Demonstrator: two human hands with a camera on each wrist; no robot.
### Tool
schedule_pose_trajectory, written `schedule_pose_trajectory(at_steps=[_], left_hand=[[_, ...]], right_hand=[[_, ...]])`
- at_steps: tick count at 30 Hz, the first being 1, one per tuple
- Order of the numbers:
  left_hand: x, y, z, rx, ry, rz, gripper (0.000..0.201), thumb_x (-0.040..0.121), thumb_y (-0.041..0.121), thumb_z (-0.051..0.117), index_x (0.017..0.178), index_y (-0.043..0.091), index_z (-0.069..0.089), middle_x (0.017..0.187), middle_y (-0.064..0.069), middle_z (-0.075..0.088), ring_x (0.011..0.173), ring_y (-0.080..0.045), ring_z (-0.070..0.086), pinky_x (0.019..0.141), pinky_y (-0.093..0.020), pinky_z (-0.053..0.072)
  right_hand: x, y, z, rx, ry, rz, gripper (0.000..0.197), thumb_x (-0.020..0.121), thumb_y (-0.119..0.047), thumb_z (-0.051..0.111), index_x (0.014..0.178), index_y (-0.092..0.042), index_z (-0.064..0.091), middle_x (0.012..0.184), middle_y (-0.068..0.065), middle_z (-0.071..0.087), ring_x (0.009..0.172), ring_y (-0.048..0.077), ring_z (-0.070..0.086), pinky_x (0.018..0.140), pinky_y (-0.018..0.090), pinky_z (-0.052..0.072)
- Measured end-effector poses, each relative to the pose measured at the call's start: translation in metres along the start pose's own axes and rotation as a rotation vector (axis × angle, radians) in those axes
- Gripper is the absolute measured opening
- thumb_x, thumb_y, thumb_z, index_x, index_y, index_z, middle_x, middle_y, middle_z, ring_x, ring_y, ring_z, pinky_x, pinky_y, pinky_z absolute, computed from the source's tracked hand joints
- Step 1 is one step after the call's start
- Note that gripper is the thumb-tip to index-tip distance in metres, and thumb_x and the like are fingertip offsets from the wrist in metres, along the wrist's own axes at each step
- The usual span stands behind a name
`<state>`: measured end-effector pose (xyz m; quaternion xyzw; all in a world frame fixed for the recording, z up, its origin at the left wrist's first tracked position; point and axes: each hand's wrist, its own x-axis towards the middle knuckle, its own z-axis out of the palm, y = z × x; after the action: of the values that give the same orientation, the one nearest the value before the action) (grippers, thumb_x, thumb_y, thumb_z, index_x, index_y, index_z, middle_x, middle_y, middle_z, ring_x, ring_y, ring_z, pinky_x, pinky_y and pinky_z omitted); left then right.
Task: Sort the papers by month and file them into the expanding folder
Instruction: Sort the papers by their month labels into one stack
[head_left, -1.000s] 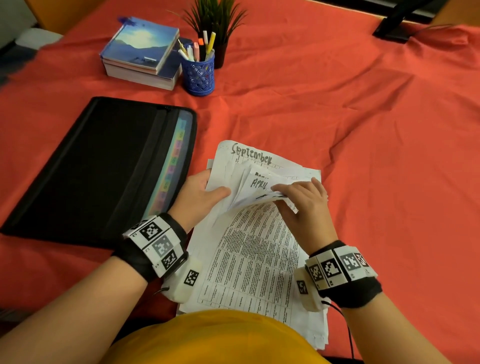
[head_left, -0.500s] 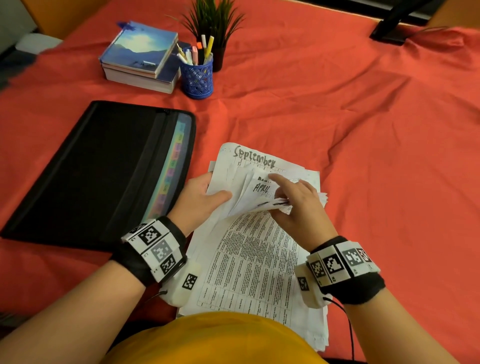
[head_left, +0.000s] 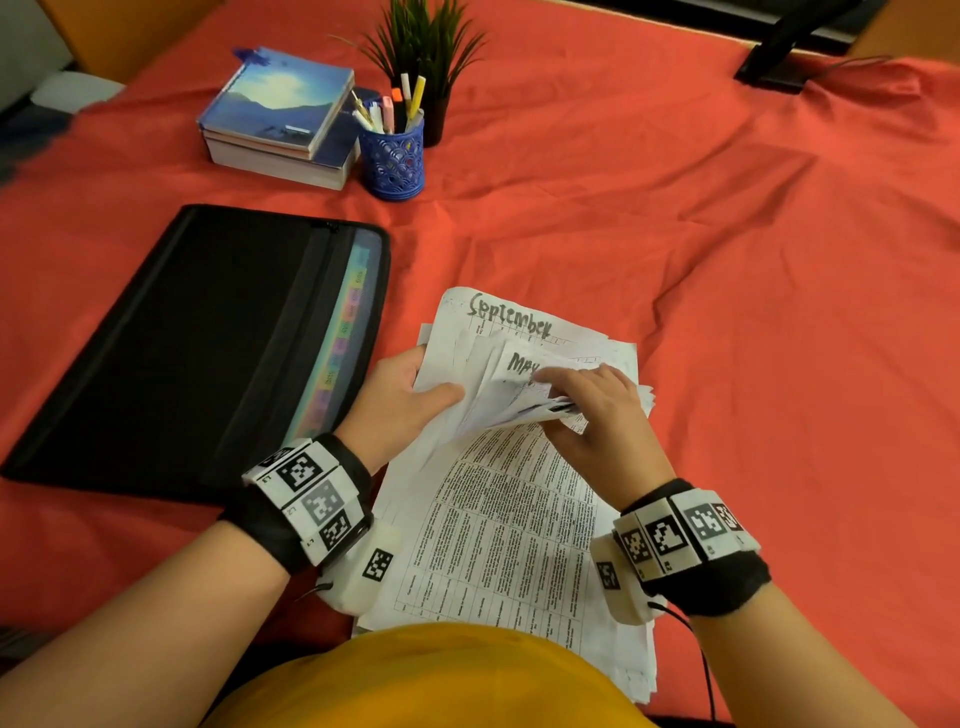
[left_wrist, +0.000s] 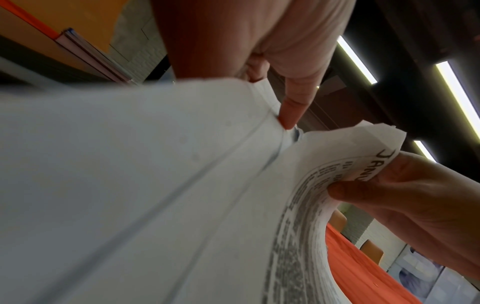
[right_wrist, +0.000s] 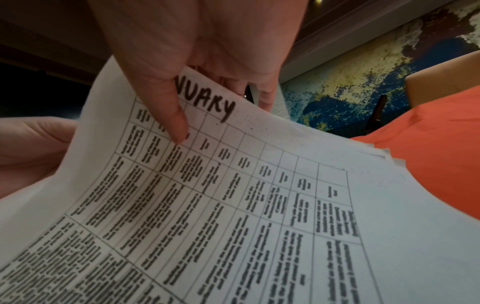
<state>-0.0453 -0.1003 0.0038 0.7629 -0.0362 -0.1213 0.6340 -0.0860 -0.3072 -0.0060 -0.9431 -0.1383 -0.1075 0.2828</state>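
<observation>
Thin, floppy papers (head_left: 498, 525): my left hand (head_left: 400, 405) grips lifted top corners, my right hand (head_left: 592, 415) pinches the curling January sheet (right_wrist: 233, 185).

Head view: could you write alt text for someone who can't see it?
Two hands, left and right, leaf through a stack of papers headed with months, on a red cloth. A black expanding folder lies open to the left.

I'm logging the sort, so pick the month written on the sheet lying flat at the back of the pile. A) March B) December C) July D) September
D: the head view shows "September" handwritten across the top of the back sheet, beyond both hands.
</observation>
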Motion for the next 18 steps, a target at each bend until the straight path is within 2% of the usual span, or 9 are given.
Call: schedule_pose_trajectory(at_steps=[2, 4, 6, 8, 11, 15, 18], left_hand=[[-0.0002, 0.0012, 0.0003, 0.013, 0.005, 0.011, 0.026, 0.084, -0.005, 0.061, 0.096, 0.017, 0.059, 0.084, 0.016, 0.06, 0.068, 0.018, 0.059, 0.059, -0.003, 0.044], [-0.0006, 0.0018, 0.0005, 0.017, -0.002, 0.014, 0.026, 0.084, -0.005, 0.061, 0.096, 0.017, 0.059, 0.084, 0.016, 0.059, 0.068, 0.018, 0.059, 0.058, -0.002, 0.043], [-0.0011, 0.0017, 0.0005, 0.009, -0.006, 0.01, 0.027, 0.084, -0.005, 0.061, 0.097, 0.018, 0.059, 0.084, 0.017, 0.06, 0.068, 0.018, 0.059, 0.059, -0.002, 0.044], [-0.0009, 0.0015, 0.0002, 0.008, -0.01, 0.006, 0.027, 0.084, -0.005, 0.061, 0.098, 0.018, 0.06, 0.085, 0.017, 0.061, 0.069, 0.017, 0.06, 0.06, -0.003, 0.044], [0.0, 0.0015, -0.0005, 0.014, -0.015, 0.006, 0.026, 0.084, -0.004, 0.061, 0.099, 0.017, 0.061, 0.085, 0.017, 0.061, 0.069, 0.016, 0.06, 0.06, -0.004, 0.045], [0.0, 0.0003, -0.0005, 0.024, -0.027, 0.008, 0.026, 0.084, -0.003, 0.061, 0.098, 0.02, 0.06, 0.086, 0.017, 0.061, 0.07, 0.017, 0.06, 0.06, -0.003, 0.045], [0.0005, -0.0005, -0.0007, 0.025, -0.02, 0.013, 0.026, 0.084, -0.002, 0.062, 0.096, 0.021, 0.06, 0.085, 0.017, 0.061, 0.07, 0.016, 0.06, 0.061, -0.004, 0.046]], right_hand=[[-0.0011, 0.0018, 0.0012, 0.014, 0.024, -0.003, 0.03, 0.067, -0.012, 0.063, 0.096, -0.021, 0.061, 0.087, -0.008, 0.056, 0.083, 0.017, 0.052, 0.087, 0.044, 0.042], [-0.0014, 0.0029, 0.0023, 0.047, 0.047, 0.0, 0.03, 0.066, -0.012, 0.062, 0.091, -0.027, 0.056, 0.098, -0.002, 0.054, 0.089, 0.017, 0.05, 0.084, 0.042, 0.043], [-0.0005, 0.004, 0.0026, 0.046, 0.05, -0.026, 0.03, 0.066, -0.013, 0.063, 0.088, -0.029, 0.052, 0.109, 0.002, 0.055, 0.095, 0.017, 0.049, 0.084, 0.046, 0.044], [0.0006, 0.0053, 0.0025, 0.025, 0.036, -0.058, 0.03, 0.065, -0.012, 0.064, 0.087, -0.028, 0.052, 0.117, 0.004, 0.057, 0.102, 0.019, 0.05, 0.087, 0.049, 0.043], [0.003, 0.0064, 0.0009, -0.002, 0.014, -0.081, 0.022, 0.063, -0.01, 0.066, 0.082, -0.018, 0.06, 0.127, 0.008, 0.054, 0.11, 0.026, 0.052, 0.091, 0.047, 0.039], [0.005, 0.0054, -0.0015, -0.002, -0.011, -0.108, 0.017, 0.064, -0.01, 0.066, 0.08, -0.014, 0.061, 0.12, 0.006, 0.058, 0.095, 0.018, 0.053, 0.091, 0.044, 0.037], [0.0035, 0.0051, -0.0023, 0.008, 0.003, -0.089, 0.018, 0.065, -0.008, 0.065, 0.082, -0.014, 0.061, 0.117, 0.008, 0.058, 0.091, 0.019, 0.057, 0.098, 0.046, 0.032]])
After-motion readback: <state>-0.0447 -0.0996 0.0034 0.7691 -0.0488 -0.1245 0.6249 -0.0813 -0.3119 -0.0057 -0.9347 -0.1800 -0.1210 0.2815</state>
